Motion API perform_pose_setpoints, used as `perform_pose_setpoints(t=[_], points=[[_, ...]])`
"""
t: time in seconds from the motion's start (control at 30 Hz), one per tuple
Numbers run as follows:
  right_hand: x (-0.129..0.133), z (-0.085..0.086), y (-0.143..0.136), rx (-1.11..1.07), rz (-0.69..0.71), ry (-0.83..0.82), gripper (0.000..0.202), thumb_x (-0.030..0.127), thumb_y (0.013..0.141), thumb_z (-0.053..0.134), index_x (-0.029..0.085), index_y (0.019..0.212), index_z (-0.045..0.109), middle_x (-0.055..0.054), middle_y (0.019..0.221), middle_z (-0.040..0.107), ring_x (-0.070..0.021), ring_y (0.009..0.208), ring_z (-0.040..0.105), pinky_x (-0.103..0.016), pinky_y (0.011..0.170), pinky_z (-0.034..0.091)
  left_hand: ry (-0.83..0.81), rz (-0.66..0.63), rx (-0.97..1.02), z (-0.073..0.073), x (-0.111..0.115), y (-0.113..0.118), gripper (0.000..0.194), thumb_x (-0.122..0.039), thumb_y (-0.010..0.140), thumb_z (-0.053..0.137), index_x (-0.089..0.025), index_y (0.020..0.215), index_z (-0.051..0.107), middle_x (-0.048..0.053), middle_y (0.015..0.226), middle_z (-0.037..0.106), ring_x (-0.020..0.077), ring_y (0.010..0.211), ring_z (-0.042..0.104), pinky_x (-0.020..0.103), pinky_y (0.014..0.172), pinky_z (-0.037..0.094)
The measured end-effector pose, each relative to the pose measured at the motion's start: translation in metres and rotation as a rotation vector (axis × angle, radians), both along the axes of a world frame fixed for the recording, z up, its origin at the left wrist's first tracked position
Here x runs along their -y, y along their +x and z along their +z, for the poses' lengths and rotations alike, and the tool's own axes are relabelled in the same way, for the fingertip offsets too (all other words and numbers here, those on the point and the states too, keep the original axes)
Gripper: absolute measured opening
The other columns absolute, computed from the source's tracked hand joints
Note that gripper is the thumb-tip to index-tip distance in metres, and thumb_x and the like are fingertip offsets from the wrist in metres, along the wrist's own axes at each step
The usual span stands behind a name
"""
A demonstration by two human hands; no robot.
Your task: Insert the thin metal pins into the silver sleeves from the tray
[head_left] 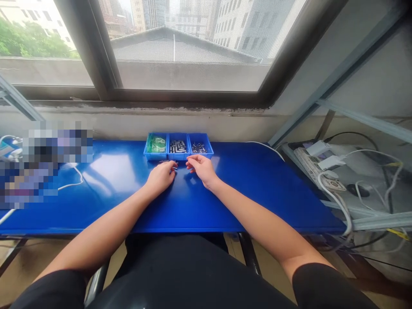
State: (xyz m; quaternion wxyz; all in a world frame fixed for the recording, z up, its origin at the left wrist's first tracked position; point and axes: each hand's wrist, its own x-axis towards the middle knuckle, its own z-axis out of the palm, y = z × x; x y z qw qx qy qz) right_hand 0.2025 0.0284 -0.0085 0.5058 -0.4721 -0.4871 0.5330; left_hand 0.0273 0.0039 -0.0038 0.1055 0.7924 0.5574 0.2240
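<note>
My left hand [162,177] is closed just in front of the bins, fingers curled around a small metal piece [175,168] that barely shows at the fingertips. A hand's width to the right, my right hand [203,170] is closed in a pinch; whatever its fingertips hold is too small to make out. Behind both hands stand three joined blue bins [178,157]. Green plastic bags [156,145] fill the left one. Short silver and dark cylinders [178,146] lie in the middle one, and thin small metal parts [199,148] in the right one.
The blue tabletop [199,210] runs beneath the window. At the left are blurred-out items and a white cable [75,174]. Beyond the right edge, a metal frame [322,98] stands by a power strip [317,165] with chargers and tangled cables.
</note>
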Motion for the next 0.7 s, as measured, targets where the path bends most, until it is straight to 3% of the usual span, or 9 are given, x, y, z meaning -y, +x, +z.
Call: perform_pose_setpoints(t=[0.3, 0.7], points=[[0.0018, -0.0016, -0.0004, 0.011, 0.03, 0.013, 0.027, 0.04, 0.069, 0.069, 0.017, 0.082, 0.064, -0.003, 0.073, 0.067, -0.0132, 0.063, 0.061, -0.024, 0.053, 0.046, 0.05, 0.11, -0.024, 0.0002, 0.0039, 0.0003, 0.024, -0.021, 0.083, 0.053, -0.022, 0.106, 0.061, 0.005, 0.098, 0.064, 0.0175, 0.075, 0.062, 0.028, 0.069, 0.049], [0.0024, -0.0018, -0.0003, 0.033, 0.049, 0.022, 0.023, 0.038, 0.072, 0.068, 0.017, 0.082, 0.064, -0.004, 0.073, 0.068, -0.0136, 0.064, 0.062, -0.024, 0.054, 0.046, 0.044, -0.031, -0.002, 0.002, -0.0001, 0.0006, 0.019, -0.013, 0.077, 0.051, -0.018, 0.092, 0.063, 0.005, 0.077, 0.063, 0.0215, 0.078, 0.06, 0.034, 0.079, 0.048]])
